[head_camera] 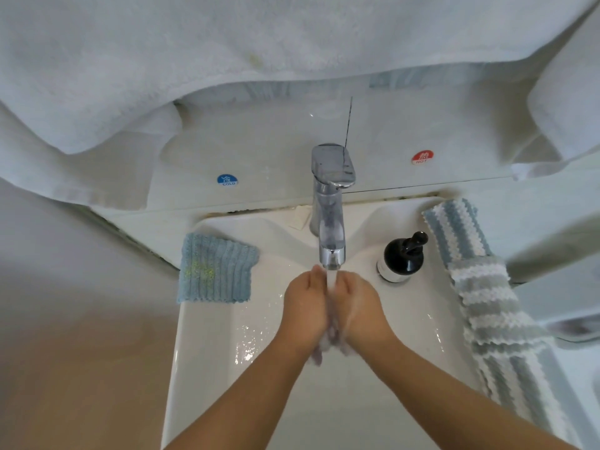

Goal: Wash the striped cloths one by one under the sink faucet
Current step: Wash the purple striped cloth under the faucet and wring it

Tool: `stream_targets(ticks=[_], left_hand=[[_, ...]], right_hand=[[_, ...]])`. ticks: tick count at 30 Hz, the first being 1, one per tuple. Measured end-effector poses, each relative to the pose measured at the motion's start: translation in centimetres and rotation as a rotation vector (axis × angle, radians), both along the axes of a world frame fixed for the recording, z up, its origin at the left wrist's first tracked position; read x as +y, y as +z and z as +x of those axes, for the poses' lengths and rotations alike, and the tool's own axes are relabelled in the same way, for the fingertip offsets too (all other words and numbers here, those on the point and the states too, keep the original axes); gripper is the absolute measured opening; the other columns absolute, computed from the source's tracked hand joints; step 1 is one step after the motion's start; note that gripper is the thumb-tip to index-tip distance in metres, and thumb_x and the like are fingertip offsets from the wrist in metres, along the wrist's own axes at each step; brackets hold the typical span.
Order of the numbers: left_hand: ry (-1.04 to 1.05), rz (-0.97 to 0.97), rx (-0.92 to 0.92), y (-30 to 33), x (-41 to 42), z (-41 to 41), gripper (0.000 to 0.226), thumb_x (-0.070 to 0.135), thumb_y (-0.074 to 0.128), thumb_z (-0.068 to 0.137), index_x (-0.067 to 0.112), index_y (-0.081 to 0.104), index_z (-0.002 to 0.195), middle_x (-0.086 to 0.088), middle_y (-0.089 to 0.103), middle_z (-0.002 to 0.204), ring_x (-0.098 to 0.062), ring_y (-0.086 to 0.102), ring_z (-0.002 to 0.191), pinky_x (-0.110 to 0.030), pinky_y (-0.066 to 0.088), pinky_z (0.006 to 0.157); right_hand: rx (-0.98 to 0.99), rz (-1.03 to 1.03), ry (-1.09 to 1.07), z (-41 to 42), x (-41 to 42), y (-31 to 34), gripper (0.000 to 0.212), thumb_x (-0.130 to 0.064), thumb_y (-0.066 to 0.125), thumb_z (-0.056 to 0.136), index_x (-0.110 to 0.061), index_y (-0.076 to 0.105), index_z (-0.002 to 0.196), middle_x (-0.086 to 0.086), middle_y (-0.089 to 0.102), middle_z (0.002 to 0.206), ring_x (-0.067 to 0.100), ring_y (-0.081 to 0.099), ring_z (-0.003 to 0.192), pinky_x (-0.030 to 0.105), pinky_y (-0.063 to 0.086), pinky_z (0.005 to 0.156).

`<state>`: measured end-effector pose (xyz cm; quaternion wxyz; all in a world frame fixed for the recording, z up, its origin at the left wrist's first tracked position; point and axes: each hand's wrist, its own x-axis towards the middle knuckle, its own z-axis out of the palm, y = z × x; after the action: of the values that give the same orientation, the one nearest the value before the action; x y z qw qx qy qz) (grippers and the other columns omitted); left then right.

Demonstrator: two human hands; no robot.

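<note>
Under the faucet (331, 245), both hands (306, 306) (358, 308) squeeze one cloth (326, 344); striped cloths (487, 300) right of it look unwashed.

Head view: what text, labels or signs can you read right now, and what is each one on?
"COLD": blue round sticker on the wall panel left of the faucet, under a white character.
"HOT": red round sticker on the panel right of the faucet, under a white character; small and soft.
Black pump bottle: pale label at its base, too blurred to read.
Nothing else readable.
</note>
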<state>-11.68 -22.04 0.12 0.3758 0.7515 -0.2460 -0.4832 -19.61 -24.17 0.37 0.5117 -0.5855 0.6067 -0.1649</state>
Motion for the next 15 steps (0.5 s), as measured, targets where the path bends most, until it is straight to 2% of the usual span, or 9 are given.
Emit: stream_targets(ticks=[2, 5, 6, 8, 10, 11, 13, 15], left_hand=[[-0.032, 0.007, -0.02, -0.2, 0.0, -0.6, 0.048, 0.038, 0.036, 0.104, 0.006, 0.058, 0.076, -0.015, 0.062, 0.069, -0.029, 0.063, 0.062, -0.041, 0.052, 0.059], [0.044, -0.02, -0.021, 0.0, -0.3, 0.7, 0.044, 0.03, 0.035, 0.105, 0.011, 0.052, 0.069, -0.006, 0.057, 0.063, -0.019, 0.057, 0.056, -0.028, 0.044, 0.051], [0.051, -0.035, 0.0, -0.1, -0.2, 1.3, 0.044, 0.032, 0.036, 0.104, 0.012, 0.052, 0.069, -0.005, 0.056, 0.062, -0.019, 0.056, 0.056, -0.026, 0.044, 0.054], [-0.005, -0.067, 0.064, -0.4, 0.2, 2.0, 0.044, 0.037, 0.039, 0.103, 0.01, 0.055, 0.072, -0.009, 0.059, 0.066, -0.022, 0.059, 0.062, -0.033, 0.048, 0.065], [-0.068, -0.064, 0.135, -0.4, 0.7, 2.3, 0.046, 0.041, 0.04, 0.102, 0.005, 0.062, 0.084, -0.014, 0.068, 0.078, -0.023, 0.065, 0.07, -0.035, 0.051, 0.069], [-0.103, -0.049, 0.155, -0.4, 0.9, 2.5, 0.048, 0.043, 0.039, 0.102, 0.004, 0.064, 0.09, -0.014, 0.07, 0.082, -0.022, 0.066, 0.07, -0.031, 0.051, 0.065], [-0.169, -0.028, 0.162, -0.5, 1.3, 3.3, 0.052, 0.047, 0.037, 0.102, 0.003, 0.064, 0.098, -0.012, 0.069, 0.082, -0.018, 0.063, 0.067, -0.025, 0.044, 0.057], [-0.201, -0.026, 0.144, -0.5, 1.6, 4.1, 0.055, 0.051, 0.038, 0.101, 0.002, 0.065, 0.102, -0.015, 0.069, 0.084, -0.019, 0.06, 0.07, -0.026, 0.041, 0.061]], right_hand=[[0.029, -0.105, -0.051, -0.2, -0.5, -0.3, 0.042, -0.03, 0.037, 0.103, -0.016, 0.047, 0.065, 0.001, 0.053, 0.059, 0.014, 0.054, 0.055, 0.026, 0.042, 0.055], [-0.112, -0.052, 0.053, -0.2, 2.0, -0.3, 0.048, -0.044, 0.035, 0.102, -0.015, 0.056, 0.069, 0.006, 0.063, 0.059, 0.011, 0.059, 0.053, 0.024, 0.044, 0.055], [-0.165, -0.006, 0.098, -0.5, 2.7, -0.1, 0.05, -0.045, 0.035, 0.102, -0.012, 0.059, 0.072, 0.008, 0.066, 0.061, 0.01, 0.059, 0.054, 0.022, 0.044, 0.054], [-0.267, 0.085, 0.111, -1.4, 2.7, 0.2, 0.049, -0.037, 0.038, 0.103, -0.003, 0.062, 0.076, 0.01, 0.067, 0.065, 0.012, 0.058, 0.054, 0.024, 0.045, 0.054], [-0.28, 0.139, -0.02, -2.3, 1.8, 0.3, 0.048, -0.037, 0.041, 0.101, 0.0, 0.059, 0.076, 0.009, 0.063, 0.064, 0.014, 0.057, 0.056, 0.028, 0.048, 0.058], [-0.261, 0.149, -0.1, -2.8, 1.4, 0.3, 0.048, -0.039, 0.042, 0.101, 0.0, 0.056, 0.076, 0.008, 0.059, 0.065, 0.015, 0.056, 0.058, 0.029, 0.047, 0.06], [-0.224, 0.146, -0.218, -3.5, 0.9, 0.1, 0.048, -0.041, 0.043, 0.1, 0.001, 0.053, 0.08, 0.007, 0.054, 0.069, 0.014, 0.052, 0.061, 0.024, 0.044, 0.056], [-0.183, 0.114, -0.259, -4.1, 0.6, 0.2, 0.045, -0.043, 0.044, 0.099, -0.002, 0.055, 0.085, 0.004, 0.055, 0.07, 0.009, 0.051, 0.058, 0.018, 0.042, 0.051]])
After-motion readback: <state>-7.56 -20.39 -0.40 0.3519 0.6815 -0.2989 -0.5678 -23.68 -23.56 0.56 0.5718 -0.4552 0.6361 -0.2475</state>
